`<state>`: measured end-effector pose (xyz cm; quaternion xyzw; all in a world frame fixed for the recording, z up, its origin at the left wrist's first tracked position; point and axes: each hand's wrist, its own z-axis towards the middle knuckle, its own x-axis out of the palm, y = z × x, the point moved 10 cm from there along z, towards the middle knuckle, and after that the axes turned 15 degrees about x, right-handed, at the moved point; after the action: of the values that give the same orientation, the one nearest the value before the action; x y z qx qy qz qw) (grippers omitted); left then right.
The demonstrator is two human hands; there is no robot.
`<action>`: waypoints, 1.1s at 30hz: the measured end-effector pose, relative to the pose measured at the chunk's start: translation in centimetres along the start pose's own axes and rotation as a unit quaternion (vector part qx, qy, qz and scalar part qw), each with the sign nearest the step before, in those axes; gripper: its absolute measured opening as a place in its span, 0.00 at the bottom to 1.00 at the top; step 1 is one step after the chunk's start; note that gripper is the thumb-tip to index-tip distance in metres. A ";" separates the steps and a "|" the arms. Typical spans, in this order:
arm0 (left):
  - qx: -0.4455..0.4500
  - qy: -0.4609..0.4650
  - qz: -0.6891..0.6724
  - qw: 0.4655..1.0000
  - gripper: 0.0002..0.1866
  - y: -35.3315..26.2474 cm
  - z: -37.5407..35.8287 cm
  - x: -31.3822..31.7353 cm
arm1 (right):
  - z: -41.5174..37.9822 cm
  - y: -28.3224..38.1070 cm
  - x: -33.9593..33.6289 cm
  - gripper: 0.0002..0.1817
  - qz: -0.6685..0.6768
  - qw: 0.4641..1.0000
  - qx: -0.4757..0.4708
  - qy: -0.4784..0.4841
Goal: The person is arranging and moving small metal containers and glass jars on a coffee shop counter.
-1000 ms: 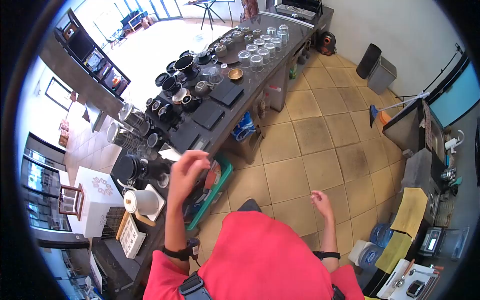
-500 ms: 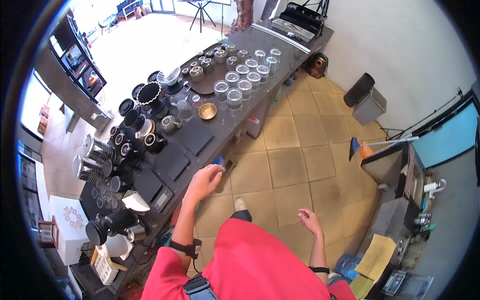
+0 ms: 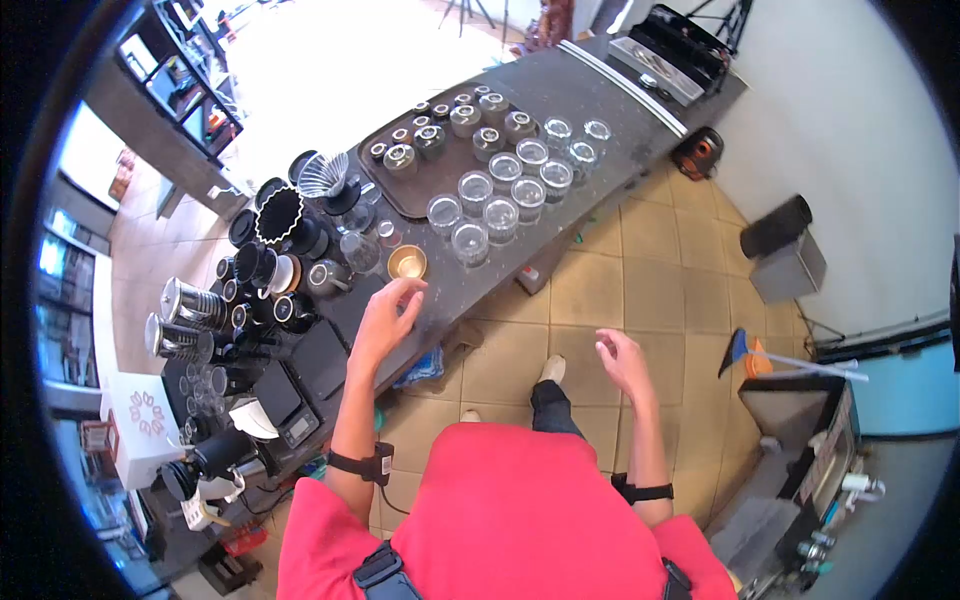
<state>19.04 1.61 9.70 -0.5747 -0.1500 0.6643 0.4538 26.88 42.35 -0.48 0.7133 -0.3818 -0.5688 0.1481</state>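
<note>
My left hand (image 3: 388,318) hovers over the front edge of the dark counter (image 3: 455,308), its fingers loosely bent and apart with nothing in them. Just beyond its fingertips sits a small gold bowl (image 3: 407,263). Several upside-down clear glasses (image 3: 500,217) stand in rows to the right of the bowl. A black scale (image 3: 320,358) lies partly behind my left wrist. My right hand (image 3: 622,360) hangs in the air above the tiled floor, half-curled with the fingers apart and holding nothing.
A dark tray (image 3: 408,195) carries several upturned cups. Black mugs, drippers and a glass dripper (image 3: 323,177) crowd the counter's left side. Ahead on the right are a grey bin (image 3: 790,268) and a broom (image 3: 738,352); a sink unit (image 3: 800,440) stands to my right.
The view has shifted along the counter as I step forward. My left hand is closer to the gold bowl, and my right hand is raised higher in front of me.
</note>
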 end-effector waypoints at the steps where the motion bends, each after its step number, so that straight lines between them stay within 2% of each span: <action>1: -0.009 -0.007 0.018 1.000 0.11 0.0 1.1 0.0 | 2.4 1.3 -0.6 0.16 0.002 1.000 -0.011 0.010; 6: -0.057 -0.075 0.042 0.995 0.12 -0.1 5.7 -0.2 | 10.6 10.4 -4.0 0.14 0.032 0.986 -0.151 0.067; 13: -0.097 -0.133 0.102 0.981 0.12 1.7 9.6 -0.5 | 18.4 21.3 -4.2 0.13 -0.011 0.957 -0.267 0.113; 15: -0.108 -0.134 0.118 0.978 0.12 3.1 11.0 -1.1 | 19.9 24.0 -2.9 0.13 -0.025 0.951 -0.279 0.133; 17: -0.119 -0.132 0.127 0.976 0.12 5.1 12.1 -1.5 | 20.8 27.2 -1.6 0.13 -0.047 0.934 -0.329 0.130; 19: -0.097 -0.143 0.183 0.968 0.12 7.4 14.2 -2.4 | 22.6 29.8 -0.2 0.13 -0.063 0.926 -0.340 0.150; 21: -0.114 -0.145 0.180 0.966 0.14 10.6 16.0 -3.2 | 24.0 33.5 0.4 0.14 -0.098 0.908 -0.389 0.117; 23: -0.103 -0.143 0.247 0.953 0.16 12.4 17.9 -3.9 | 26.1 36.6 2.1 0.15 -0.112 0.909 -0.375 0.143; 24: -0.119 -0.126 0.240 0.955 0.20 13.6 18.7 -4.0 | 26.8 38.3 3.1 0.16 -0.129 0.905 -0.381 0.141; 27: -0.114 -0.124 0.264 0.950 0.24 17.9 21.0 -3.6 | 29.2 41.9 7.7 0.20 -0.169 0.885 -0.412 0.133; 28: -0.143 -0.108 0.256 0.950 0.28 19.2 21.7 -3.4 | 29.9 42.7 9.4 0.21 -0.177 0.882 -0.415 0.137; 30: -0.151 -0.112 0.253 0.949 0.28 20.8 22.7 -3.2 | 31.8 43.4 12.6 0.27 -0.200 0.883 -0.386 0.177; 33: -0.173 -0.103 0.261 0.944 0.30 23.4 23.6 -2.9 | 33.6 44.6 15.5 0.31 -0.221 0.881 -0.377 0.181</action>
<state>-12.49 -5.69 1.59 -0.5915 -0.1533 0.7790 0.1407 -20.01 9.15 7.09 0.7598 0.0622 -0.5489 0.3428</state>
